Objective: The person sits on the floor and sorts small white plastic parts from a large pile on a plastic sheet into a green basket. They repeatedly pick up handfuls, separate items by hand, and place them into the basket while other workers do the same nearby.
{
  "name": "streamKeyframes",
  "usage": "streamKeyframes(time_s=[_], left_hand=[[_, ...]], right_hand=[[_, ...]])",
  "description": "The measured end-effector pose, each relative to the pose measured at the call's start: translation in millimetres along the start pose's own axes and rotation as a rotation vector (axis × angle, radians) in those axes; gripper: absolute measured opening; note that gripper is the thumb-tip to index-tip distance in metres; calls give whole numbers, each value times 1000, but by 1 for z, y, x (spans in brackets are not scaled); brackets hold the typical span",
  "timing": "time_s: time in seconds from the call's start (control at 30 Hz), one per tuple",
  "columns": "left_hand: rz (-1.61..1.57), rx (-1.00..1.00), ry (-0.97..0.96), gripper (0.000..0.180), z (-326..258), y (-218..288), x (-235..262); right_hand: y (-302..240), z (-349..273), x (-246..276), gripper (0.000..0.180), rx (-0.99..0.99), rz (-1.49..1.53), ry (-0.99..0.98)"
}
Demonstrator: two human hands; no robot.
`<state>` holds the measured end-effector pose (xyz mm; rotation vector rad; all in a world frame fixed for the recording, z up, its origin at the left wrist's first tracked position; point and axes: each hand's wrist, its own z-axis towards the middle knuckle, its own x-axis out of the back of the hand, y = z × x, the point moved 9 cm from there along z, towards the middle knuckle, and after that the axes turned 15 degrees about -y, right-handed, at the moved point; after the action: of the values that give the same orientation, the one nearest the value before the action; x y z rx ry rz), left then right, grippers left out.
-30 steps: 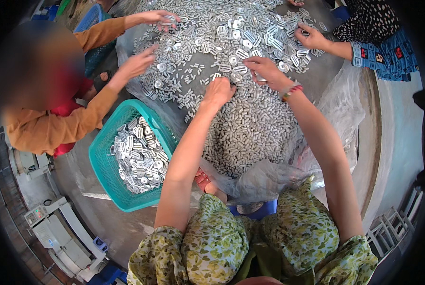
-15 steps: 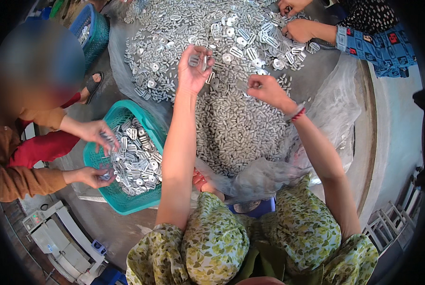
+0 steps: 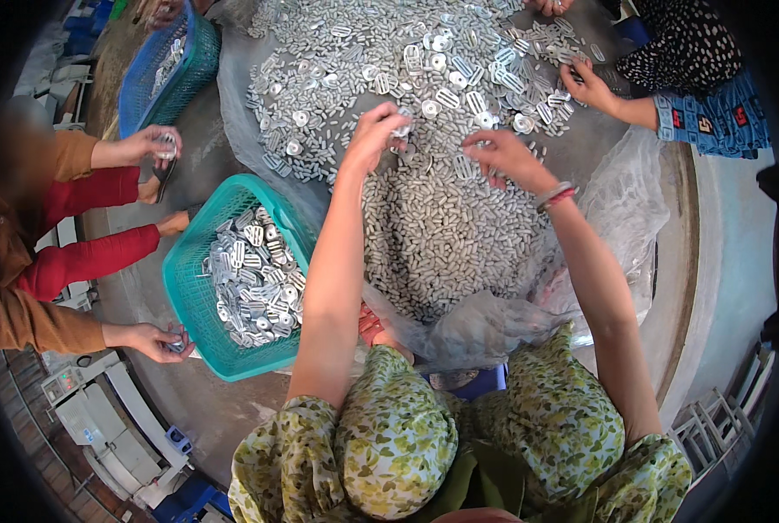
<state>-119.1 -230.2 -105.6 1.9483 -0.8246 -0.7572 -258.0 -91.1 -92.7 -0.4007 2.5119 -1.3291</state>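
Note:
My left hand (image 3: 375, 139) is raised over the pile, its fingers curled around shiny metal pieces (image 3: 403, 129), partly hidden by the fingers. To its right hovers my right hand (image 3: 506, 159), somewhat blurred, its fingers apart and pointing left. By those fingertips is a slotted metal buckle plate (image 3: 464, 166); I cannot tell whether they touch. Below both hands spreads a heap of small grey metal pellets (image 3: 459, 235). More slotted plates and round metal discs (image 3: 523, 123) lie scattered among the pellets on the far side.
Left of my forearm stands a teal basket (image 3: 224, 368) of slotted plates and discs, beside a co-worker's hands (image 3: 159, 342). A blue basket (image 3: 199, 70) is farther back. Another co-worker's hand (image 3: 592, 89) reaches in at far right. Clear plastic sheeting (image 3: 477, 336) edges the heap.
My left hand has moved right and curled inward; my right hand has loosened its closed fingers. The left co-worker's hands have drawn apart and away from the teal basket. The view has shifted slightly.

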Motion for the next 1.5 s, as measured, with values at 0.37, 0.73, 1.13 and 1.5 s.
streamKeyframes(time_s=[0.37,0.73,1.13,1.5], left_hand=[[775,264,207,42,-29,-28,2],[-537,-229,-21,27,-30,-17,-37],[-1530,-533,-476,29,-115,47,-69],[470,207,727,33,-385,20,115]], right_hand=[[9,-4,-3,20,92,-105,216],[-61,-35,-12,16,497,384,102],[-174,-87,-68,27,648,-702,399],[-171,-86,-56,24,614,-699,415]])
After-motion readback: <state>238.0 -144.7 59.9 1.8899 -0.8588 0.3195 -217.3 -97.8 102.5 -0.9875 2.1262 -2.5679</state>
